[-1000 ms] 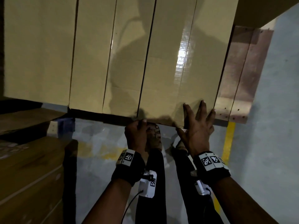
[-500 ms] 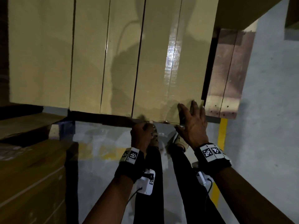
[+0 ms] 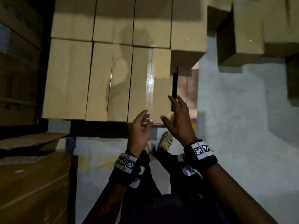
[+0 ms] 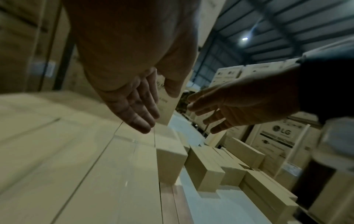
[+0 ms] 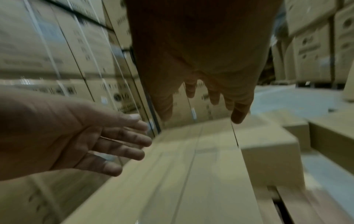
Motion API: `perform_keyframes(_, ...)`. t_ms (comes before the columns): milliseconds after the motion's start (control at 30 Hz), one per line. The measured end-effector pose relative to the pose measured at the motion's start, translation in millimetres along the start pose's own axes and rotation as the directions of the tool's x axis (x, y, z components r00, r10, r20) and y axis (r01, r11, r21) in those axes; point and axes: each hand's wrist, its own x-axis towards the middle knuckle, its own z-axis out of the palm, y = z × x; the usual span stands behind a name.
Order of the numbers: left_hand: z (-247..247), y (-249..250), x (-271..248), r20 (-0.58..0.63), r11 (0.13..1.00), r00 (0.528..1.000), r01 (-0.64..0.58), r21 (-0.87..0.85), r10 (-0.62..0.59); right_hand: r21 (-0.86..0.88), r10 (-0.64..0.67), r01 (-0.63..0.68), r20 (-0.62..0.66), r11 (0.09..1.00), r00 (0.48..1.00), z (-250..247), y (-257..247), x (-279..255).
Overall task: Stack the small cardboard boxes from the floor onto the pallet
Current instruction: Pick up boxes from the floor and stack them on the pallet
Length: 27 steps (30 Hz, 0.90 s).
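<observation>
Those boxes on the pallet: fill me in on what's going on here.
A person is stacking small cardboard boxes on a wooden pallet. Both the left hand and the right hand are open and empty, held above the near right box in the row. More boxes lie on the floor to the right.

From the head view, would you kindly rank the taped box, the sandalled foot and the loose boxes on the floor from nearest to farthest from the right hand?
1. Taped box: just left of the right hand.
2. Sandalled foot: below the hand, on the floor.
3. Loose boxes: far upper right, on the floor.
</observation>
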Motion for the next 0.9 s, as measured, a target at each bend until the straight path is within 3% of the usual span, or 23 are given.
perform_keyframes(167,-52.0,72.0,-45.5,0.025,0.951,0.962,-0.271,0.149,0.271,0.018,-0.128,0.131,-0.116,0.991,0.985,-61.9,-69.7,-50.0)
perform_keyframes(267,-70.9,115.4,-73.3,0.049,0.879,0.903,-0.427,0.213,0.427,0.012,-0.198,0.204,-0.189,0.979,0.962,-104.7,-98.7,-76.5)
perform_keyframes(400,-62.7,166.1,-100.7,0.079,0.794,0.834,-0.546,0.266,0.547,0.017,-0.25,0.267,-0.297,0.963,0.922,-166.7,-111.2,-105.1)
perform_keyframes(533,-21.0,211.8,-131.2,0.083,0.692,0.727,-0.678,0.249,0.682,0.024,-0.267,0.307,-0.429,0.952,0.863,-230.7,-98.3,-139.7)
perform_keyframes(633,25.3,241.5,-153.6,0.089,0.649,0.674,-0.733,0.205,0.733,0.014,-0.267,0.314,-0.491,0.949,0.829,-273.9,-71.2,-166.4)
perform_keyframes(800,116.1,278.3,-182.6,0.132,0.6,0.605,-0.796,0.079,0.785,-0.017,-0.204,0.242,-0.598,0.97,0.775,-343.2,-3.1,-218.5)
perform_keyframes(900,162.0,295.6,-197.6,0.222,0.557,0.549,-0.83,0.029,0.806,0.01,-0.119,0.172,-0.685,0.985,0.719,-376.1,34.5,-248.5)
